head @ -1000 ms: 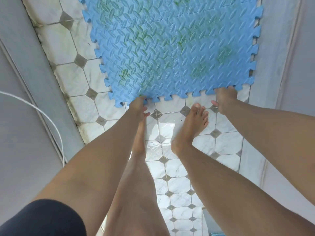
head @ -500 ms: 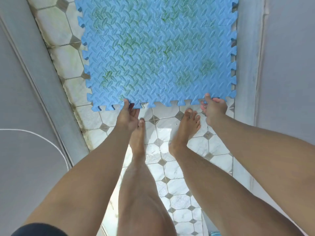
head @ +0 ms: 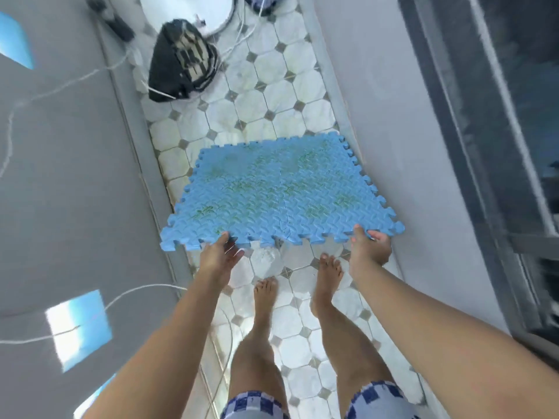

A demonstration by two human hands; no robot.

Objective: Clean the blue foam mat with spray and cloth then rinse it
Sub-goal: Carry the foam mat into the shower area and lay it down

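Bare arms and feet, blue-and-white checked shorts (head: pixel 317 400) at the knees

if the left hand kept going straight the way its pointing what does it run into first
The left hand already has its grip on the near edge of the blue foam mat, so going forward it pushes into the mat itself. Further along that line sits the black basket on the tiled floor, though depth is unclear.

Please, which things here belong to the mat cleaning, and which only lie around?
Belong to the job:
blue foam mat, with greenish stains
left hand and right hand, gripping its near edge

Only lying around:
black bag
white cord
round white object
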